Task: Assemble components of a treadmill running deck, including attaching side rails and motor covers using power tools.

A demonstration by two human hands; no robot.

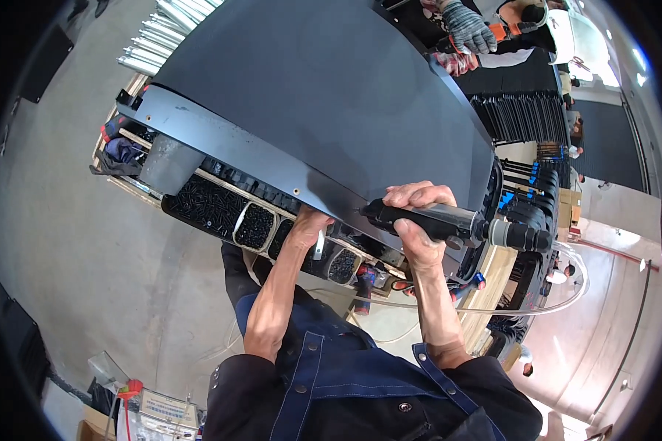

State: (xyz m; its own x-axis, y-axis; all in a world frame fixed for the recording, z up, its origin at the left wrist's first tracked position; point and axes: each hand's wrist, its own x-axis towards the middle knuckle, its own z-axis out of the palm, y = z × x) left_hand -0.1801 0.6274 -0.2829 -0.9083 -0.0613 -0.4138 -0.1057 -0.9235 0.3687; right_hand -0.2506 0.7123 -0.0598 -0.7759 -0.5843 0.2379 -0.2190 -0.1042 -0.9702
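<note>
Your right hand point(419, 220) is wrapped around the black body of a powered screwdriver point(449, 223), fingers curled together over the top of the barrel and thumb under it, so the tool lies nearly level with its tip pressed against the near edge of the big dark panel point(324, 95). That full-fist grip looks chosen to keep the bit square to the edge. From the tool's rear end a clear hose point(559, 290) loops down and back below the panel's right corner, slack enough, as far as can be judged, not to tug on your wrist.

Your left hand point(307, 228) sits just left of the tool tip, tucked under the panel's grey edge strip point(228, 143). Its fingers go up behind the strip and are hidden, so whether they are spread or pinching something cannot be told; a small pale piece shows beside the thumb. The hand seems placed to steady the panel close to the bit.

Directly beneath the panel's near edge runs a row of trays filled with black screws point(232, 213), within short reach of that left hand. At the panel's far right corner, another person's gloved hand point(469, 29) holds an orange-and-black tool. Beyond the panel's far left corner lies a bundle of metal tubes point(162, 33).
</note>
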